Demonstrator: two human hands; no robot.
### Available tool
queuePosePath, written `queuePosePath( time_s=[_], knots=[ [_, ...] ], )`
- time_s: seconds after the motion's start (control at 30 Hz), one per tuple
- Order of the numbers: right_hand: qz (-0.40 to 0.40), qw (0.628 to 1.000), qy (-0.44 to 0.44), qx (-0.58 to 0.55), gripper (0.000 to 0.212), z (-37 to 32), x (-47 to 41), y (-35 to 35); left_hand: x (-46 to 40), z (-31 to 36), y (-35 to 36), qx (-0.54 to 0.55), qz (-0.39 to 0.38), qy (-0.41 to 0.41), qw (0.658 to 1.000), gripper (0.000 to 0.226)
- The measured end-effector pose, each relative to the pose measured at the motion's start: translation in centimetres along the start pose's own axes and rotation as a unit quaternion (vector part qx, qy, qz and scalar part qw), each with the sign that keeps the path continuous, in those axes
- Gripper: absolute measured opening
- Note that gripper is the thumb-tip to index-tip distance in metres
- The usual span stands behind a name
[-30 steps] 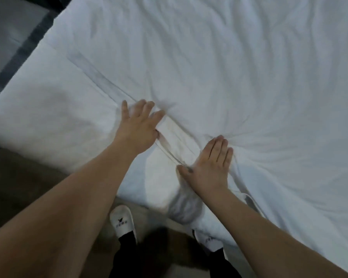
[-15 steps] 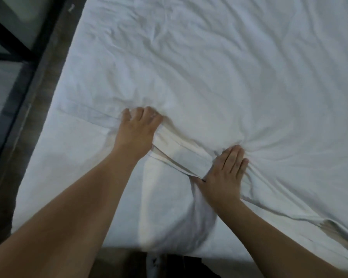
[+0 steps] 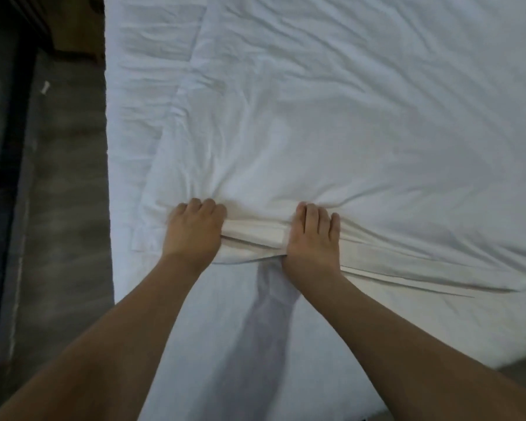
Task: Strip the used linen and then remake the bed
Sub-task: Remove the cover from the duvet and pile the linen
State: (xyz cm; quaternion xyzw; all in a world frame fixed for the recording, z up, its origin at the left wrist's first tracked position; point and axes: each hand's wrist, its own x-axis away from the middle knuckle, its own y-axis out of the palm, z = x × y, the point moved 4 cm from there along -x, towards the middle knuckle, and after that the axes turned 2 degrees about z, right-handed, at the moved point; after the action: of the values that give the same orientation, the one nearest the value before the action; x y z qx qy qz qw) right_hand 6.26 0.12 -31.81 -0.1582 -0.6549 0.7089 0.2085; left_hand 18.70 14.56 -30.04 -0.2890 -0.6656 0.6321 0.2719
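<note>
A crumpled white duvet [image 3: 331, 117] covers most of the bed, its folded near edge [image 3: 407, 268] running from centre to right. Beneath it, a smoother white sheet [image 3: 213, 344] lies over the mattress toward me. My left hand [image 3: 193, 232] grips the bunched edge with curled fingers, knuckles up. About a hand's width to its right, my right hand [image 3: 313, 238] holds the same edge, fingers on top and thumb tucked under the fold. Creases fan out from both hands.
Grey floor [image 3: 64, 223] runs along the bed's left side, with a small white scrap [image 3: 45, 87] lying on it. A dark frame with glass [image 3: 0, 147] stands at the far left. The bed's near right corner [image 3: 498, 354] drops away.
My hands went from lying flat on the duvet edge to gripping it, with fabric now bunched between them. The view swung square to the bed, and my shoes have left the frame.
</note>
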Motion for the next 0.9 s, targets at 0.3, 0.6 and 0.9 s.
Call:
queuePosePath(
  time_s=[0.3, 0.6, 0.9],
  knots=[
    [-0.107, 0.99, -0.089, -0.002, 0.03, -0.2, 0.9, -4.8, 2.9, 0.2, -4.1, 0.027, -0.159, 0.051, 0.986, 0.026],
    [-0.009, 0.997, -0.068, 0.026, 0.04, -1.2, -0.3, 0.6, 1.8, 1.8, 1.2, -0.103, -0.071, 0.029, 0.992, 0.061],
    [-0.162, 0.984, -0.061, -0.03, 0.027, 1.7, -2.0, -8.4, -4.0, 2.7, -8.4, -0.111, -0.176, 0.124, 0.97, 0.028]
  ],
)
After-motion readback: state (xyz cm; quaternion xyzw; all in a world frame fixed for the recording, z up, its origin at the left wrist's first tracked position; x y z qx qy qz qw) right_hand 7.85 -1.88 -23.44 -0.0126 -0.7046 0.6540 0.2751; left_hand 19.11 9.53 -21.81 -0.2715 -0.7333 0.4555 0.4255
